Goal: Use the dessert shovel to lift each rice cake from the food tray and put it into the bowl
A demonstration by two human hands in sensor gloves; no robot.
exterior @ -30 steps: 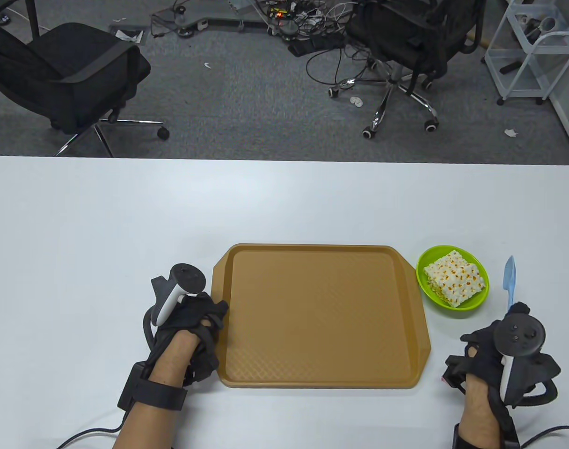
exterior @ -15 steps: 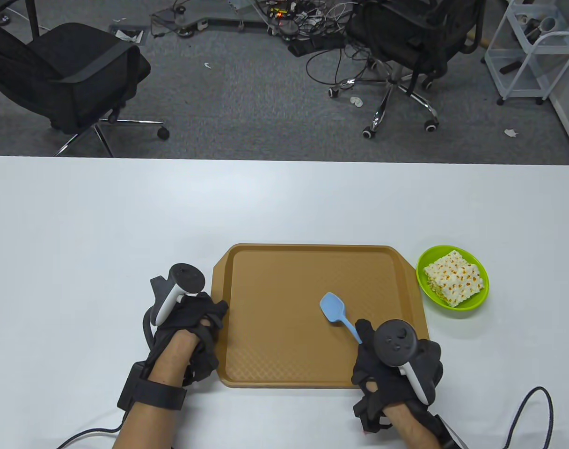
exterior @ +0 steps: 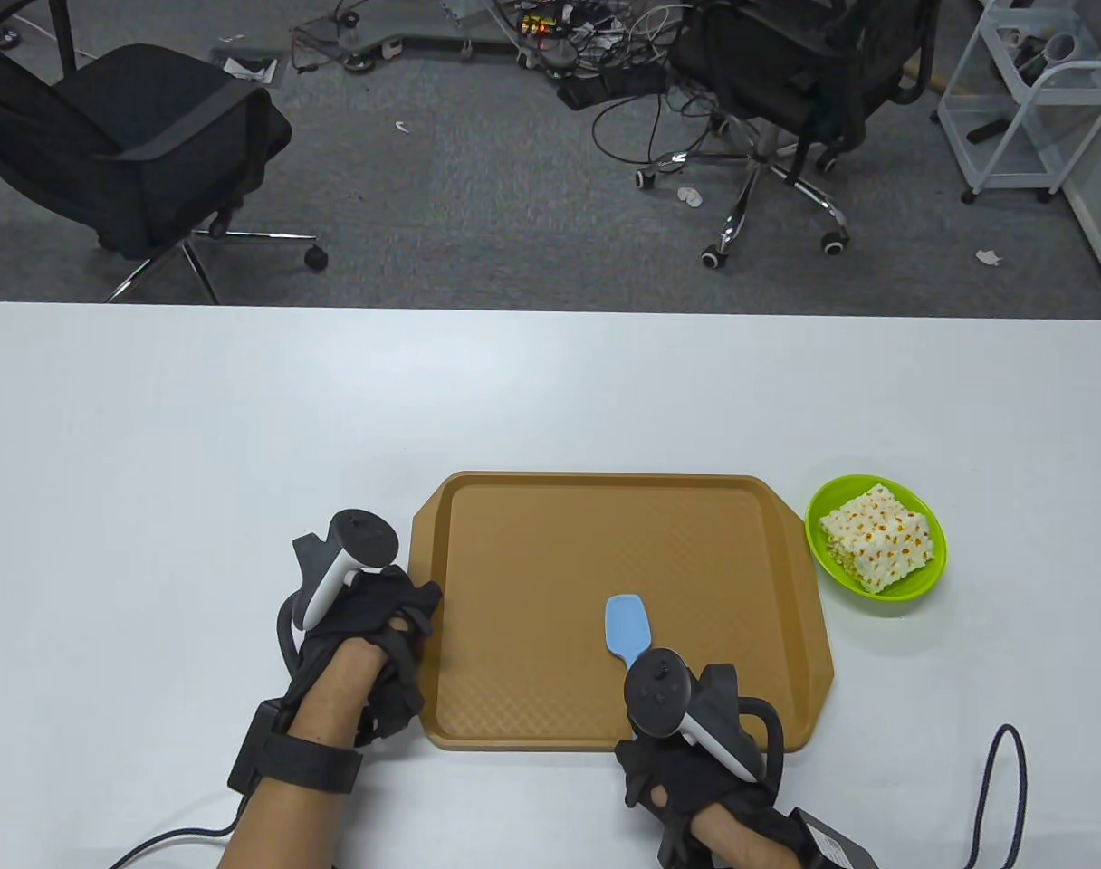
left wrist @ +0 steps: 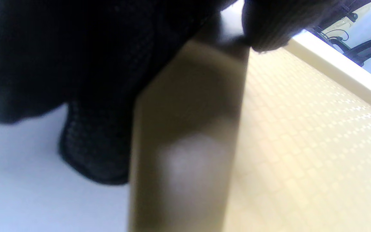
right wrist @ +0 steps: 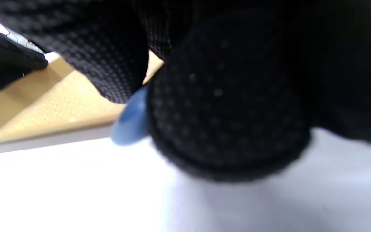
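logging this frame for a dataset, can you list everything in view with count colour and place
food tray: one, tan, near the table's front edge, no rice cakes on it
dessert shovel: one, light blue, blade over the tray's lower right part
bowl: one, lime green, on the table just right of the tray
rice cakes: white with orange specks, stacked in the bowl; count unclear
table: one, white, spans the view
office chairs: two, black, on the grey floor beyond the table
cables: tangle, dark, floor at top centre
cart: one, white, top right
left hand: black glove, on the tray's left rim
right hand: black glove, at the tray's front edge, holds the shovel's handle
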